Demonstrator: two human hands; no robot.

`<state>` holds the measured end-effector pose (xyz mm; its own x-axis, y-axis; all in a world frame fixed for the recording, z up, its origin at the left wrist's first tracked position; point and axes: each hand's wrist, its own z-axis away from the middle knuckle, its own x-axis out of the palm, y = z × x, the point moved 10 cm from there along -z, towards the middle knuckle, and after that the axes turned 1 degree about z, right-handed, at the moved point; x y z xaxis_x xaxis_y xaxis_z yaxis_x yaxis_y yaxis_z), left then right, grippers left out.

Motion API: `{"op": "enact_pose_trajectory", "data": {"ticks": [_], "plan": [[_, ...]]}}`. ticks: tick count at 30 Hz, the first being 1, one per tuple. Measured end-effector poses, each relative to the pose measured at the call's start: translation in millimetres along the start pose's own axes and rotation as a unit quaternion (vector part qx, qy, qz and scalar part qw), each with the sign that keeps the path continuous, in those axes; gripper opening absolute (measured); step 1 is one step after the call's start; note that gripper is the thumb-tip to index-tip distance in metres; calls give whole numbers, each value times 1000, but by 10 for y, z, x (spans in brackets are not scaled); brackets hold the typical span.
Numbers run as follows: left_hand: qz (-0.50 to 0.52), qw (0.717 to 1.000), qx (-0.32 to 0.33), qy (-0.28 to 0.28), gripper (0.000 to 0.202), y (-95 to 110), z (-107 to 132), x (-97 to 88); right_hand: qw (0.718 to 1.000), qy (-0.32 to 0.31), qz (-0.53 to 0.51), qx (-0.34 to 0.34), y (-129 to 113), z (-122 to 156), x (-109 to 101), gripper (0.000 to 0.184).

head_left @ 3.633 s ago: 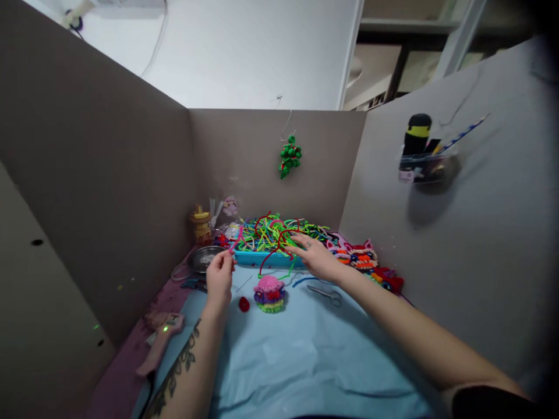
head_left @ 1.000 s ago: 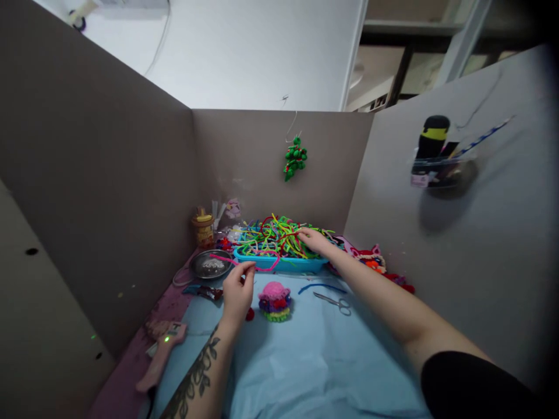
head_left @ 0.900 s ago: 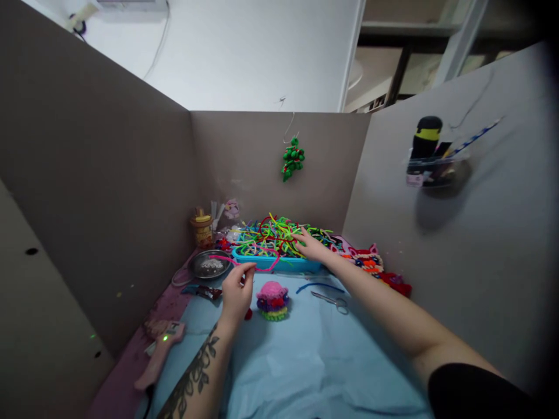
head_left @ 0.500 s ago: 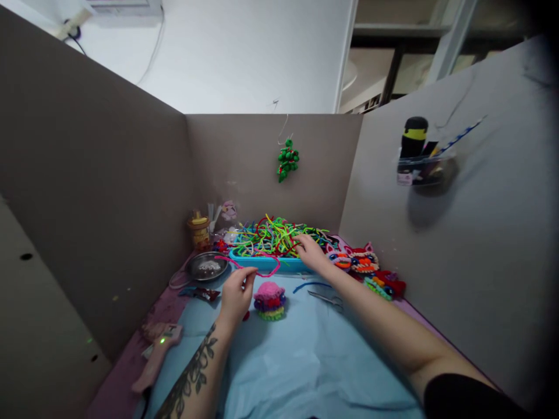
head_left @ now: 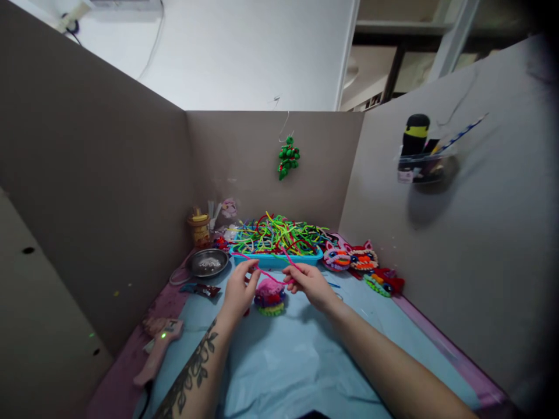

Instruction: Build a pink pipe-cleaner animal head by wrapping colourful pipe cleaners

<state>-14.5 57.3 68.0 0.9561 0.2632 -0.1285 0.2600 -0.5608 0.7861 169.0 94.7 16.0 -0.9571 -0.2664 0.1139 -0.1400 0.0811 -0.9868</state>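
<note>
A pink pipe cleaner [head_left: 271, 275] stretches between both hands. My left hand [head_left: 239, 288] pinches one part of it and my right hand [head_left: 308, 281] pinches the other end. Just below them, on the light blue cloth [head_left: 297, 355], sits a small pipe-cleaner craft [head_left: 269, 295] with a pink top and purple, red and green layers. Behind the hands stands a blue tray [head_left: 276, 259] heaped with a tangle of coloured pipe cleaners [head_left: 279, 234]. A small red ball shows partly under my left hand.
A metal dish [head_left: 208, 262] and a yellow-lidded jar [head_left: 199, 228] stand at the back left. A pink glue gun [head_left: 158, 349] lies at the front left. Finished animal-face crafts [head_left: 354, 259] lie right of the tray. Grey cardboard walls enclose three sides; a green ornament [head_left: 288, 157] hangs on the back wall.
My right hand has left the pile in the tray and come back toward me to take hold of the pink pipe cleaner. The left hand stays in place, still holding it.
</note>
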Motion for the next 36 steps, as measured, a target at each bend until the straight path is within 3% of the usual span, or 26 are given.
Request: {"op": "enact_pose_trajectory", "data": {"ticks": [6,11,18,24,26,28,30,33,36], "plan": [[-71,997,-9,17,25,-190,-78,-112,1000,5,29,-1,107,87,-142,39],[-129,990,-57,-31,26,-366,-90,-90,999,19,21,-22,130,88,-269,42],[-241,970,-7,-37,24,-244,-93,-106,993,76,50,-71,12,92,-482,42],[-289,957,-18,-27,27,-197,-93,-148,990,73,24,-121,-93,111,-479,41],[-266,964,-13,-14,29,-138,-80,-137,983,51,-11,-175,-181,137,-411,53],[-227,974,-12,9,31,-80,-51,-121,975,17,-33,-217,-238,170,-294,78],[-193,981,-10,23,31,-33,-5,-75,977,-10,-26,-213,-200,175,-149,87],[-181,983,27,-9,28,70,85,110,989,-28,17,-147,-28,157,55,61],[-204,973,75,-72,27,162,188,330,993,-7,45,-113,48,177,134,35]]}}
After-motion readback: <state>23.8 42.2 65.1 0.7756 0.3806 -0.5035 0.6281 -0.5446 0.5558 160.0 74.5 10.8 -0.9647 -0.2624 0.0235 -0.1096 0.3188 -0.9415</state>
